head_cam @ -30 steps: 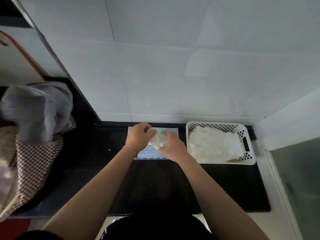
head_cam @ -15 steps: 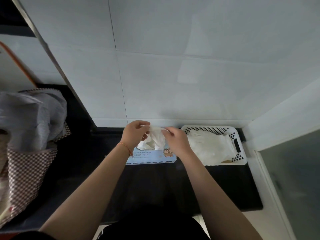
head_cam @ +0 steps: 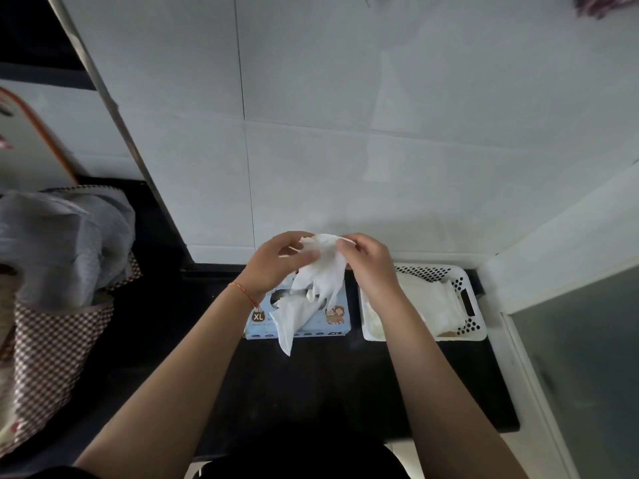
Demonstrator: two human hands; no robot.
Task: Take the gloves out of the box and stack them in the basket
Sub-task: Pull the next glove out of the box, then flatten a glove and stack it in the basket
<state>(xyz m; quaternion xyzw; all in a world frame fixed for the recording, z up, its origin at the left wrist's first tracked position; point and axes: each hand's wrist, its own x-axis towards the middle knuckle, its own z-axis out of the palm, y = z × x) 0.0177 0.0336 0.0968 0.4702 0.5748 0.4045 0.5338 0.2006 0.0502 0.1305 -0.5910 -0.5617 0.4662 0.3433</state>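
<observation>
White tiled wall [head_cam: 345, 115], black countertop [head_cam: 311, 382], checked cloth bag [head_cam: 52, 347] at left

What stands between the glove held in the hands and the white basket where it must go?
Nothing visible blocks it. Both hands, left and right, pinch the glove above the box; the basket sits just to its right, top open, gloves already inside.

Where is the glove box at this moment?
In the head view the glove box sits on the black counter at centre, directly left of the white basket, below both hands.
</observation>
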